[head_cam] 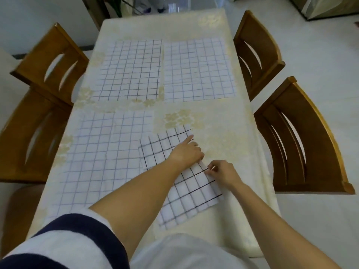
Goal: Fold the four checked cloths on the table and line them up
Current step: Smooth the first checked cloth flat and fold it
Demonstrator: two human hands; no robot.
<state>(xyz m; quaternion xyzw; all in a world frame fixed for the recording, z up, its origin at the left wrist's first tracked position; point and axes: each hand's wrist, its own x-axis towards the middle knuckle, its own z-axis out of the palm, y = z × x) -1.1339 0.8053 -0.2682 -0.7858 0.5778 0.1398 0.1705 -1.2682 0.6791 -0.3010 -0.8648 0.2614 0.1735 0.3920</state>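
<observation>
Four white checked cloths lie on the table (223,133). Two lie spread flat at the far end, the far left cloth (128,70) and the far right cloth (198,68). A large near left cloth (101,158) lies flat too. The near right cloth (186,193), with bolder black lines, lies folded narrower and askew, overlapping the near left one. My left hand (185,152) rests on it, forefinger stretched out along its right edge. My right hand (221,171) pinches that same right edge between thumb and fingertips.
Wooden chairs flank the table: two on the left (48,61) (33,136) and two on the right (256,53) (305,140). The tablecloth is cream with pale gold flowers. A clear container (176,4) stands beyond the far end.
</observation>
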